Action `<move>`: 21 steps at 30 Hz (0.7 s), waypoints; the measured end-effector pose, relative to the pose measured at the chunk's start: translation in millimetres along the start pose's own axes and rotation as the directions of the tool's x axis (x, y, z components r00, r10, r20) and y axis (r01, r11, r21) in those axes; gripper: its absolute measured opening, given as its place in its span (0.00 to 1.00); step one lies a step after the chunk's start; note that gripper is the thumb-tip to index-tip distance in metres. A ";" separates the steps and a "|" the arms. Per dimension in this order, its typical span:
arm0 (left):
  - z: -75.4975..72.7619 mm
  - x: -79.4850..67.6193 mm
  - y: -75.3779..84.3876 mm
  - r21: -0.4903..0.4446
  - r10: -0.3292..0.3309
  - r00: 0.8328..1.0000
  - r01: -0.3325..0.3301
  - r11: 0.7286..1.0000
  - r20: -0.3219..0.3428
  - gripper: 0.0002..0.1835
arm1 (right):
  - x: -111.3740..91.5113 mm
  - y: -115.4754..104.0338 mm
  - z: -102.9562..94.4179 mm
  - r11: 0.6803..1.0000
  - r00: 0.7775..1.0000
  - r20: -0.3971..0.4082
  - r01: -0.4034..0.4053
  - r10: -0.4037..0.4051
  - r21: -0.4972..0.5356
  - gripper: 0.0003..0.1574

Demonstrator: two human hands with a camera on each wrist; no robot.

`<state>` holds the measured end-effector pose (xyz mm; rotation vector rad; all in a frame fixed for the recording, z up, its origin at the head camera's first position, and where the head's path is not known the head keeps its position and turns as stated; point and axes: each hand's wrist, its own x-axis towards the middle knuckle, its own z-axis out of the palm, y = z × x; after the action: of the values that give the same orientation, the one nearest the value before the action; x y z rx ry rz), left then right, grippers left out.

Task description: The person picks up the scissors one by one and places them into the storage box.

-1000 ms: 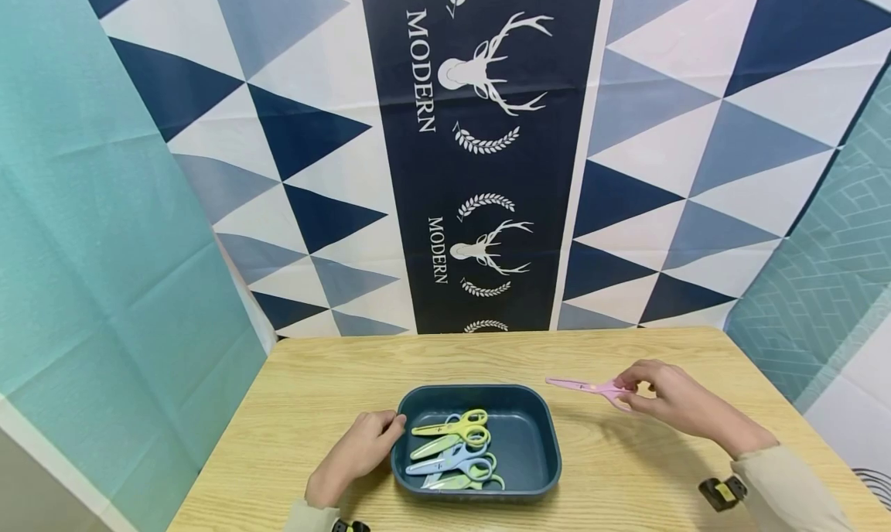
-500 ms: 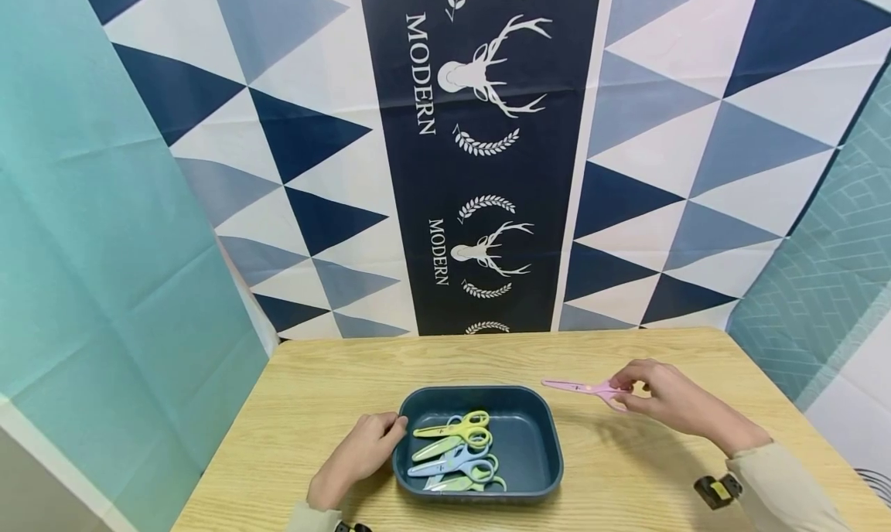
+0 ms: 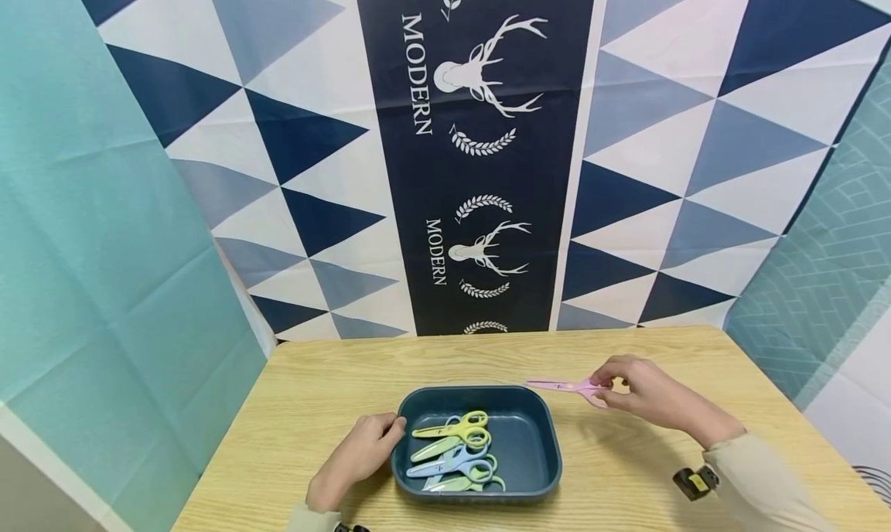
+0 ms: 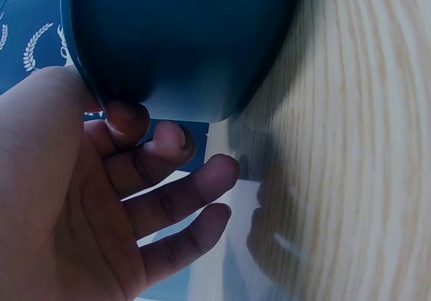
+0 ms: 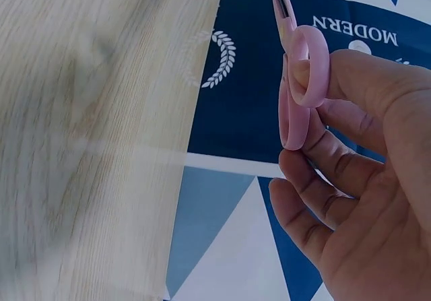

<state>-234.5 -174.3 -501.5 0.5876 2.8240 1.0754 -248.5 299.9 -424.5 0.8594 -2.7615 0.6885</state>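
Note:
My right hand pinches pink scissors by the finger loops, held above the table just right of the bin's back right corner. Their blades point left in the head view; in the right wrist view the thumb and fingers meet at the pink loops. A dark blue rectangular bin stands on the table. At its left wall my left hand holds the rim between thumb and index finger, the other fingers loose outside. Yellow scissors, blue scissors and green scissors lie overlapping in the bin's left half.
The light wooden table reaches back to a patterned cloth with triangles and deer heads. Teal panels flank the left side, with a teal tiled-pattern surface at the right.
My right hand has carried the pink scissors left, nearer the bin's back right corner. The left hand has stayed on the bin's rim, and the bin has not moved noticeably.

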 end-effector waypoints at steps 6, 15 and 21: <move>2.6 0.9 -2.0 -0.002 -0.006 1.000 0.006 1.000 0.007 0.22 | 5.9 -5.4 4.5 1.000 0.999 -0.012 0.031 -0.031 0.000 0.06; 2.2 1.2 -1.6 -0.014 0.003 1.000 -0.003 1.000 0.006 0.22 | 18.3 -13.4 15.0 0.998 0.998 0.009 0.055 -0.055 0.023 0.04; 2.3 0.0 -0.3 -0.025 -0.014 1.000 0.014 1.000 0.008 0.22 | 25.1 -19.3 19.7 0.998 0.998 0.046 0.042 -0.044 0.045 0.05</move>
<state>-234.1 -173.1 -503.4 0.5679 2.7992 1.1026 -258.4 264.1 -427.2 0.9527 -2.7695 0.7331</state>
